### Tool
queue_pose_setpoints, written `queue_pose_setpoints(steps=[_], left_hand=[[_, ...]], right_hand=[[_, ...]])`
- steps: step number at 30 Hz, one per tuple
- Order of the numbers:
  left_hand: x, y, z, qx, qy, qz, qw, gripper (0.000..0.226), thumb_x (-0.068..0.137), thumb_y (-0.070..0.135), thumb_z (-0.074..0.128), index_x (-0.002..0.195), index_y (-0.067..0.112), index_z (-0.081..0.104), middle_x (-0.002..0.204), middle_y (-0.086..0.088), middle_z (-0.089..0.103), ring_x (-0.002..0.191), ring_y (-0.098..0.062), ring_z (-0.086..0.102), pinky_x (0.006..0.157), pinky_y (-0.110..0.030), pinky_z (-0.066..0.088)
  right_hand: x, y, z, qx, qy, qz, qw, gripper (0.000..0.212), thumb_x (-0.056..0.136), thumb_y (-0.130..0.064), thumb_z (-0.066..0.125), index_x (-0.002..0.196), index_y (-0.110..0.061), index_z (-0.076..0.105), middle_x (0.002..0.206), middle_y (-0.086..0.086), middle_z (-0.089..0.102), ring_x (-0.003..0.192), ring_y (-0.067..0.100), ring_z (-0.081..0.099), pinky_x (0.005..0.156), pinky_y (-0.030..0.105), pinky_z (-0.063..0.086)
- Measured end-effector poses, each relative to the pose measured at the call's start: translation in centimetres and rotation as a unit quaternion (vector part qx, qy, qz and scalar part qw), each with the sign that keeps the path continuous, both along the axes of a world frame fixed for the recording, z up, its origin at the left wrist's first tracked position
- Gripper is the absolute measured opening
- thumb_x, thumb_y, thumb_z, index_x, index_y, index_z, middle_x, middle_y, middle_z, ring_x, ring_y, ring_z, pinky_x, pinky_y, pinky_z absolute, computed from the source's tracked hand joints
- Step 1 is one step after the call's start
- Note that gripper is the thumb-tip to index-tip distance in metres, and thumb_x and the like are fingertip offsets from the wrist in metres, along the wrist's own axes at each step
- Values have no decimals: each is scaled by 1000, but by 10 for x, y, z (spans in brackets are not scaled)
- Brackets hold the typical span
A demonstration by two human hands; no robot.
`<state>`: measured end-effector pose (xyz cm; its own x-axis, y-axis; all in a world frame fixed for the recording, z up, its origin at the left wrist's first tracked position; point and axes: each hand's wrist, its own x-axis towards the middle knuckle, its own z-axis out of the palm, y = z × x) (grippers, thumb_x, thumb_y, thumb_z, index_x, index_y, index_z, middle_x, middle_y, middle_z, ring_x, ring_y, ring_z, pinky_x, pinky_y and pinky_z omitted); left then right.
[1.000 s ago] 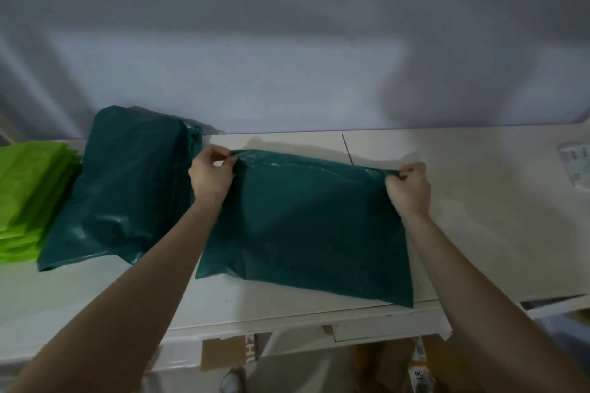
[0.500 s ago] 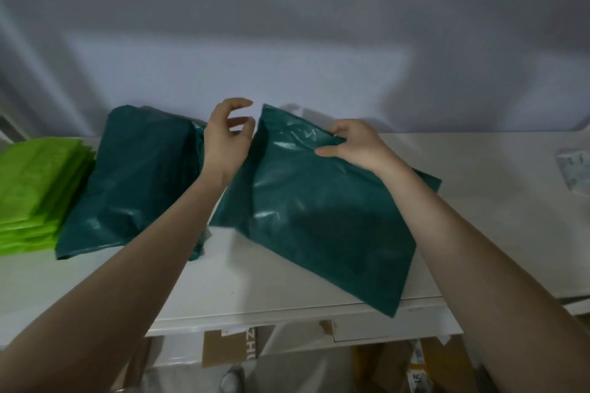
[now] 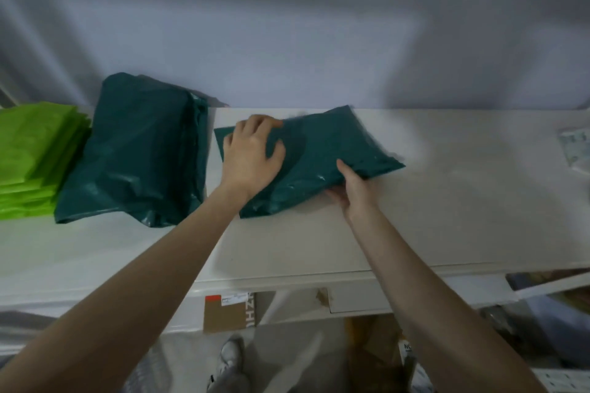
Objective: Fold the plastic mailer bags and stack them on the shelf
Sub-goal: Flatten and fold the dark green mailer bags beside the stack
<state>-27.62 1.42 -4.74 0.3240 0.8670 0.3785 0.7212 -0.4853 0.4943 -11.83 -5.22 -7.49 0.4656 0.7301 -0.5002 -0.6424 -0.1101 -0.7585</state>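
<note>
A dark green mailer bag [image 3: 322,153], folded over on itself, lies on the white shelf [image 3: 447,217] in the middle. My left hand [image 3: 252,153] presses flat on its left part, fingers spread. My right hand [image 3: 354,188] holds its near right edge, thumb on top and fingers underneath. To the left sits a stack of dark green folded mailer bags [image 3: 140,153], leaning against the wall. A pile of bright green folded bags [image 3: 32,153] lies at the far left.
A grey wall rises right behind the shelf. A printed paper [image 3: 574,150] lies at the far right. Below the shelf's front edge are cardboard boxes [image 3: 228,313], packaging, and a shoe [image 3: 230,357] on the floor.
The bag was spread wide and held by its top corners; it has since been folded over and laid down. My left hand now presses on it and my right grips the near edge.
</note>
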Motion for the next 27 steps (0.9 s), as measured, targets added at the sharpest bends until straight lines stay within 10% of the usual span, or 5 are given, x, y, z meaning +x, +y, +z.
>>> queue_pose_setpoints(steps=[10, 14, 16, 19, 27], left_hand=[[-12, -19, -64, -86, 210, -17, 974, 68, 93, 59, 27, 150, 30, 6, 159, 3, 5, 145, -18, 8, 117, -44, 11], [-12, -12, -73, -89, 224, -35, 970, 71, 93, 61, 23, 149, 31, -8, 158, 6, -11, 146, -13, -7, 119, -44, 2], [-13, -13, -79, -88, 214, -38, 972, 72, 92, 61, 22, 149, 32, -11, 157, 7, -15, 145, -12, -11, 119, -44, 0], [-14, -14, -83, -90, 202, -43, 974, 73, 92, 62, 24, 148, 33, -12, 157, 9, -17, 144, -11, -13, 118, -45, -2], [-25, -20, -75, -122, 109, -30, 986, 94, 87, 64, 40, 148, 16, -14, 157, 1, -20, 145, -14, -13, 115, -37, -6]], right_hand=[[-9, -31, 8, -182, -340, 198, 901, 65, 93, -56, 39, 69, 0, 63, 64, 14, 69, 47, 22, 62, 45, 22, 46], [-7, -30, -4, 27, -738, 123, 663, 34, 96, -29, 39, 104, -8, 65, 107, 9, 65, 100, 20, 55, 86, 36, 44], [-2, -25, -20, -19, -805, 247, 539, 47, 100, -37, 30, 142, -18, 37, 151, 6, 31, 139, 21, 25, 112, 42, 22], [7, -29, -48, -88, -820, 338, 453, 57, 98, -49, 14, 150, -28, 2, 159, -2, -5, 146, 14, -9, 118, 45, -1], [-2, -31, -37, -69, -825, 302, 473, 67, 94, -30, 42, 151, -20, 8, 159, 0, -3, 146, 16, -7, 117, 48, -3]])
